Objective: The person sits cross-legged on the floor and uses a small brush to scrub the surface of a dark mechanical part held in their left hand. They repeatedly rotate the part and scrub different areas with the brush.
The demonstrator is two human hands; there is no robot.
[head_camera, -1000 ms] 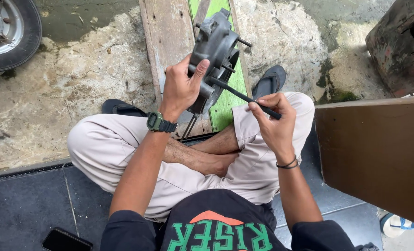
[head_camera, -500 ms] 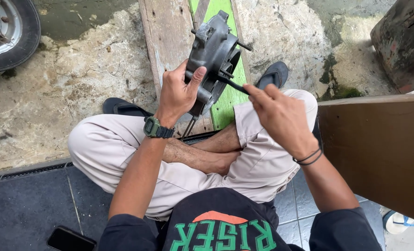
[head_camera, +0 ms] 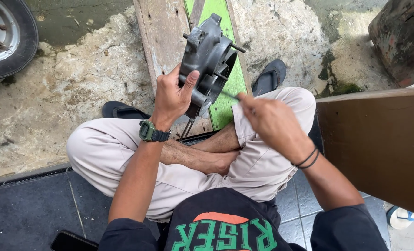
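Observation:
I sit cross-legged on the floor. My left hand [head_camera: 172,95] grips a dark grey metal engine casing [head_camera: 209,56] and holds it upright above my knees, with several studs sticking out of its round opening. My right hand [head_camera: 272,123] is closed around a thin dark tool [head_camera: 229,95] whose tip reaches into the casing's lower opening. A green watch [head_camera: 151,132] is on my left wrist and dark bands circle my right wrist.
Wooden planks [head_camera: 160,32], one painted green [head_camera: 228,88], lie on the rough concrete in front of me. A wheel with a tyre [head_camera: 4,37] is at the top left, a brown board [head_camera: 379,144] at the right, dark sandals [head_camera: 269,76] by my knees.
My right hand has drawn back toward me and lowered, hiding most of the tool. The casing has been raised and tilted slightly in my left hand.

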